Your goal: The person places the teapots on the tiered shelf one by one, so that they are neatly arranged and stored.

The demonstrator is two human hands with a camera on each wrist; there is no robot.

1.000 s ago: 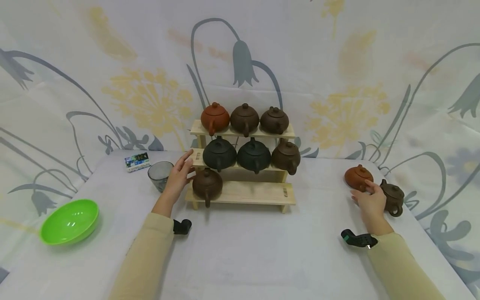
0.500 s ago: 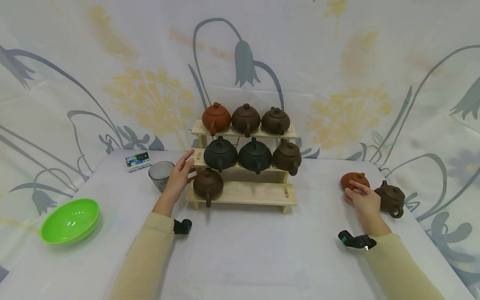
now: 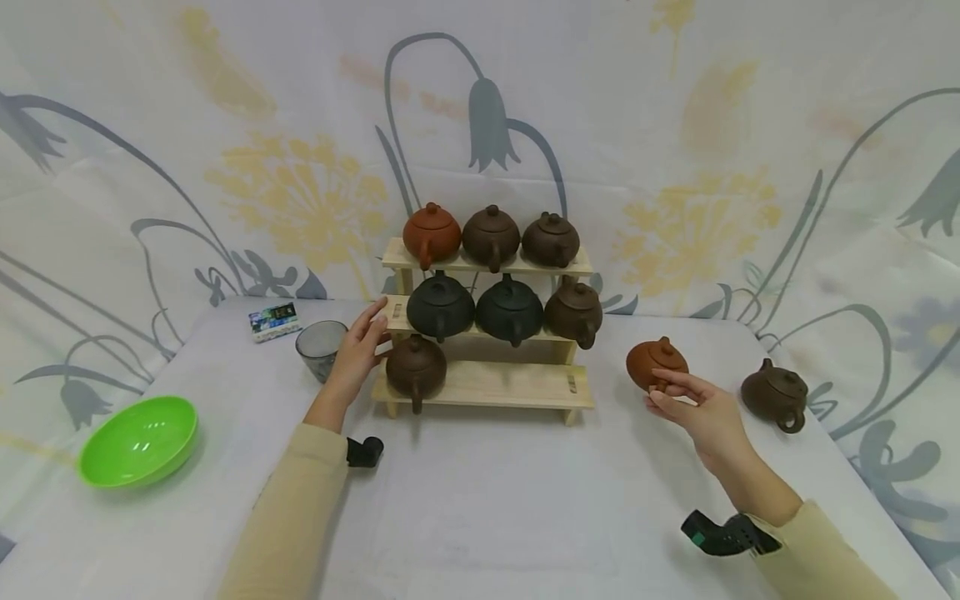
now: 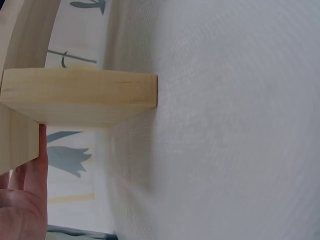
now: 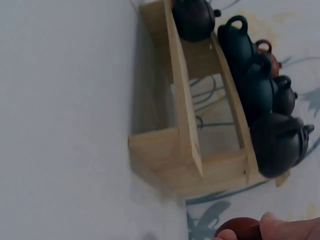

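Observation:
By its handle, my right hand (image 3: 708,417) pinches a small reddish-brown clay teapot (image 3: 654,363), which appears held up off the table right of the rack. Only the pot's top edge (image 5: 239,227) and some fingers show at the bottom of the right wrist view. My left hand (image 3: 355,354) rests with fairly straight fingers against the left end of the three-tier wooden rack (image 3: 510,385); the left wrist view shows its fingers (image 4: 36,175) at the wood's edge. On the bottom shelf, a brown teapot (image 3: 416,368) sits at the left. A dark brown teapot (image 3: 775,395) stands on the table at far right.
The top shelf bears a red teapot (image 3: 432,236) and two brown ones; the middle shelf has two black teapots (image 3: 440,307) and a brown one (image 3: 573,310). At left are a grey glass cup (image 3: 318,348), a small patterned box (image 3: 274,322) and a green bowl (image 3: 138,442).
My right hand has taken hold of the reddish-brown teapot and carried it left, away from the dark brown one, towards the rack. My left hand has stayed at the rack.

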